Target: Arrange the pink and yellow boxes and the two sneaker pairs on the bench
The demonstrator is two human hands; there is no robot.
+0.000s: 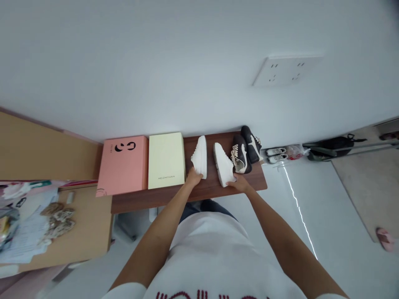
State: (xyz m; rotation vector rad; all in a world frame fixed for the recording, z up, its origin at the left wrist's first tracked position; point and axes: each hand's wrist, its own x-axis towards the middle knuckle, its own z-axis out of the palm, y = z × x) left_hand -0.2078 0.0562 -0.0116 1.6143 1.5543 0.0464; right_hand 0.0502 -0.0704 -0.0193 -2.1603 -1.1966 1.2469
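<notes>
The left hand lay curled over the near end of the left white sneaker, and the right hand lay curled over the near end of the right white sneaker. Both hands were partly closed on the shoes, but the firmness of either grip could not be determined from this view. Each sneaker lay on the brown wooden desk just ahead of the hand touching it, with a narrow strip of desk between the two shoes.

The following hazards were judged to apply. A slack grip could let either sneaker slip and fall past the near edge of the desk, which ran close behind the hands. Excess sideways travel of the right white sneaker could knock the pair of dark sneakers, located just beyond the right hand and crowded toward the end of the desk. Excess sideways travel of the left white sneaker could strike the pale yellow box, located just beyond the left hand, and push it against the pink box at its far side
</notes>
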